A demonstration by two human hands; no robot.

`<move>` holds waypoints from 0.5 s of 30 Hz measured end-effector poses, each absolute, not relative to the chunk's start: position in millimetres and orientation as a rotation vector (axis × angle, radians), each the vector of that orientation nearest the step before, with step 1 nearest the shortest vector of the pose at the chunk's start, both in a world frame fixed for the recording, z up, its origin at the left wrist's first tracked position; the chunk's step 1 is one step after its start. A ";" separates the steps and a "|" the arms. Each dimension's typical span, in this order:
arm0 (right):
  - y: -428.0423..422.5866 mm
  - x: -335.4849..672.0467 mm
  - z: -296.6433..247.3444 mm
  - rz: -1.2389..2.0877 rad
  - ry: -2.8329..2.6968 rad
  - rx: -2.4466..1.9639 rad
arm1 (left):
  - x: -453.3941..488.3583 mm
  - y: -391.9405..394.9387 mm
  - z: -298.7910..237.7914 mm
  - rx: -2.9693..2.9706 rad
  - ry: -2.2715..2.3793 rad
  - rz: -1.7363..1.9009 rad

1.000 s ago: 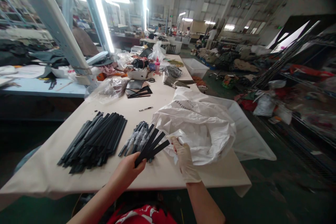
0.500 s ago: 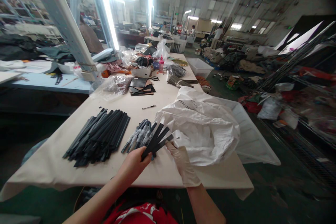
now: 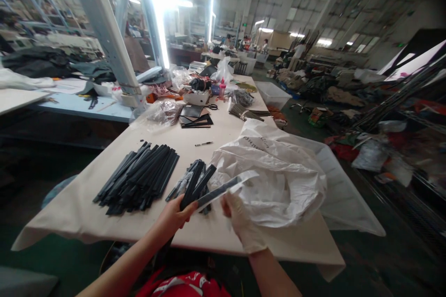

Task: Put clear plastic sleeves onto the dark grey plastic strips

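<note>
Strips (image 3: 195,188) gathered since — left hand (image 3: 176,216) gripping, right hand (image 3: 242,222) by table edge (image 3: 299,250)

Right hand (image 3: 240,222) moved from white bag (image 3: 278,181) to sleeved strip (image 3: 223,189), left hand's (image 3: 174,216) strips (image 3: 195,183) fanned narrower

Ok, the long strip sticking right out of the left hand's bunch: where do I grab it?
Probably pinch its flat faces near mid-length, from the right. The strip is thin, slants up-right toward the white bag, near end held in the left hand; the right hand sits just below.
</note>
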State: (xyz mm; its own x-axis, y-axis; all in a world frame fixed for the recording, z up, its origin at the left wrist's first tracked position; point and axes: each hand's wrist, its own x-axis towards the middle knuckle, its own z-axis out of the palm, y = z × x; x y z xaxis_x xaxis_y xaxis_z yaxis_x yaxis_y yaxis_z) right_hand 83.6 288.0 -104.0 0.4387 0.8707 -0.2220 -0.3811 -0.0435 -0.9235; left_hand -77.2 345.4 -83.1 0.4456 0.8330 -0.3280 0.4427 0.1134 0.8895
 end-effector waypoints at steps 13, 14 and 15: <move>296.7 56.6 -140.8 1.239 -0.116 -1.110 | -92.9 333.3 -118.6 1.636 1.262 0.403; 298.7 51.4 -145.3 1.287 -0.089 -1.112 | -93.2 332.5 -123.6 1.611 1.254 0.421; 300.3 45.7 -149.8 1.338 -0.071 -1.112 | -92.9 332.7 -129.1 1.585 1.247 0.439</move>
State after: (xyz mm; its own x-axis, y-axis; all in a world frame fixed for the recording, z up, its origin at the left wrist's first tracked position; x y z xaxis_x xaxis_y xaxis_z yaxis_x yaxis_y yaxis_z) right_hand 45.7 300.3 -149.8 0.3077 0.7878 -0.5335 -0.7268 -0.1672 -0.6661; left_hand -92.9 332.7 -129.1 0.3952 0.8711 -0.2915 0.4966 0.0644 0.8656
